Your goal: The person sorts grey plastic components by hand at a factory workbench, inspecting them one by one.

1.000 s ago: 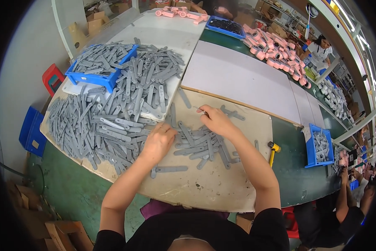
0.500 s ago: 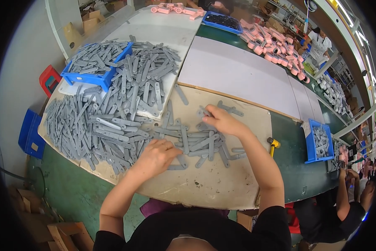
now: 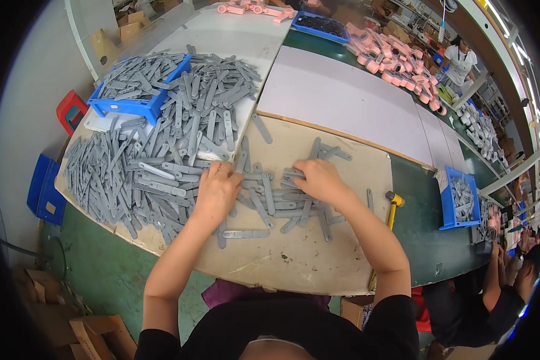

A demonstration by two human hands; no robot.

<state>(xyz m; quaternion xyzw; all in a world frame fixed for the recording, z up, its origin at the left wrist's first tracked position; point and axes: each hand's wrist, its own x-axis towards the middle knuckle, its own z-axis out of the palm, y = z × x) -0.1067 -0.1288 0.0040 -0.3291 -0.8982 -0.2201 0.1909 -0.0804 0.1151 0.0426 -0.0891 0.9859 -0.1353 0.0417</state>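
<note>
Flat grey plastic strips with rounded ends (image 3: 268, 195) lie scattered on the worn board in front of me. My left hand (image 3: 217, 189) rests at the right edge of the big heap of strips (image 3: 111, 180), fingers curled down and closed; whatever is under the fingertips is hidden. To its right, my right hand (image 3: 318, 178) has thumb and fingers closed at the end of a grey strip (image 3: 291, 173) above the smaller spread. Closer to my body lies a single strip (image 3: 246, 234), sideways on the board.
A blue tray (image 3: 126, 109) heaped with strips stands at the far left. A yellow-handled hammer (image 3: 393, 207) lies right of the board, near another blue bin (image 3: 460, 201). Pink parts (image 3: 396, 63) are piled at the back. Co-workers are at the right.
My left hand has moved up and slightly left, toward the big heap. My right hand has come lower. A lone strip now lies near the hammer, and strips close to my left hand have shifted.
</note>
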